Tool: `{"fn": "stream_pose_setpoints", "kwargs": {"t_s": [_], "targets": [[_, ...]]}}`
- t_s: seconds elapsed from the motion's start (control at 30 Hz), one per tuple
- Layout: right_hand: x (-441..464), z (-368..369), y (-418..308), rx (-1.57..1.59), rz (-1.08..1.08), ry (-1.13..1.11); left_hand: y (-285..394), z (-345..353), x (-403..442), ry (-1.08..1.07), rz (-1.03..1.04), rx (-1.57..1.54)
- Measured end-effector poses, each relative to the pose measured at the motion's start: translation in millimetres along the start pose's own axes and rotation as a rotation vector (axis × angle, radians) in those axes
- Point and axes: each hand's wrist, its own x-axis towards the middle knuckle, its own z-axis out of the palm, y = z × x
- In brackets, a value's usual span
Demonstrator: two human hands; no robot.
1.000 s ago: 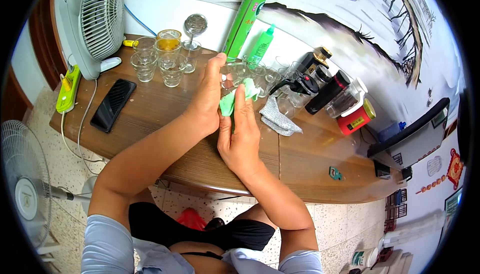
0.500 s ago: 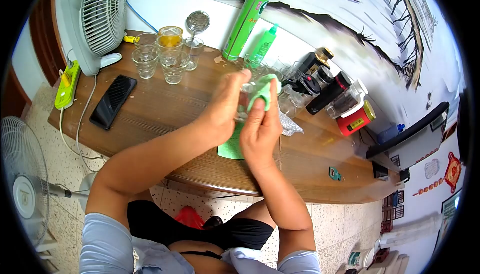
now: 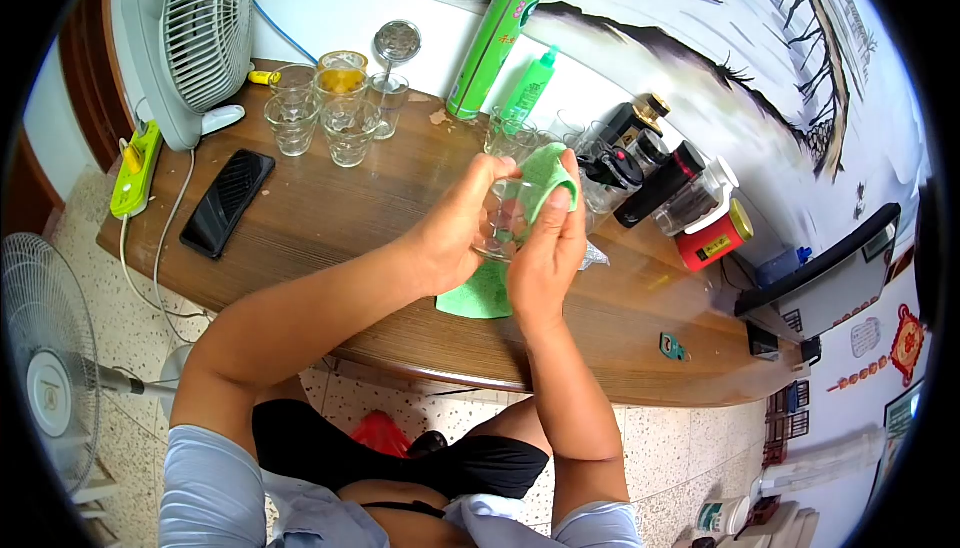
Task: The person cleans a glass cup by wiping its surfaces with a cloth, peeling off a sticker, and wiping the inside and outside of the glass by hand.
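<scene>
A clear glass (image 3: pixel 503 220) is held above the table between my two hands. My left hand (image 3: pixel 462 218) wraps round its left side. My right hand (image 3: pixel 550 248) pinches a green cloth (image 3: pixel 546 174) over the glass's rim, with part of the cloth against the inside or edge; which one I cannot tell. The lower part of the green cloth, or a second one (image 3: pixel 477 294), hangs or lies beneath my hands at the table's front. A grey cloth (image 3: pixel 594 256) shows partly behind my right hand.
Several glasses (image 3: pixel 349 134) stand at the back left, near a fan (image 3: pixel 205 33) and a black phone (image 3: pixel 227 204). A green spray can (image 3: pixel 500 36), a green bottle (image 3: pixel 529 86), more glasses, a black-lidded pot (image 3: pixel 612 170) and a red tin (image 3: pixel 713 236) line the back.
Both hands have moved right and spread slightly, showing the glass between them. The cloth has shifted to the glass's rim, and green cloth has come into view below the hands.
</scene>
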Motion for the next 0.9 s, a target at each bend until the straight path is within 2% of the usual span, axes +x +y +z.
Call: {"fn": "stream_pose_setpoints", "kwargs": {"t_s": [0.1, 0.2, 0.23, 0.27, 0.33, 0.37, 0.5, 0.6, 0.63, 0.7, 0.8, 0.87, 0.9], "targets": [[-0.6, -0.9, -0.1, 0.178, 0.103, 0.007, 0.7, -1.2, 0.8, -0.03, 0.038, -0.056], [-8.3, 9.3, 2.1, 0.018, -0.017, -0.042, 3.8, -4.8, 8.4, 0.011, 0.168, -0.104], [-13.8, 11.1, -10.3, -0.061, 0.009, -0.091, 6.5, -5.5, 10.5, 0.031, 0.224, -0.116], [-16.1, 15.4, 3.4, -0.204, -0.178, -0.089, 10.0, -6.8, 11.7, 0.111, 0.251, -0.101], [-25.5, 19.2, -13.2, -0.281, -0.128, -0.191, 22.4, -6.3, 11.6, 0.273, 0.306, -0.073], [-26.7, 20.5, -15.3, -0.271, -0.144, -0.225, 23.5, -13.8, 18.9, 0.291, 0.286, -0.139], [-27.7, 19.2, -15.7, -0.326, -0.057, -0.202, 23.0, -3.8, 13.8, 0.323, 0.224, -0.042], [-17.9, 12.5, -6.7, -0.245, -0.176, -0.085, 12.2, -2.6, 11.8, 0.16, 0.141, -0.069], [-15.0, 8.1, -12.3, -0.252, -0.127, -0.077, 10.6, -4.0, 11.6, 0.125, 0.094, -0.038], [-5.4, 3.1, -6.4, -0.206, -0.178, -0.023, 9.1, -6.5, 10.7, 0.055, 0.0, 0.024], [3.1, -4.4, -9.5, -0.169, -0.22, 0.006, 6.6, -6.6, 8.4, 0.053, -0.127, 0.112], [3.3, -8.7, -10.8, -0.109, -0.17, -0.016, 2.8, -6.5, 9.3, 0.072, -0.115, 0.151], [5.8, -8.0, -4.6, -0.129, -0.224, -0.006, 4.6, -3.4, 6.9, 0.106, -0.094, 0.192]]}}
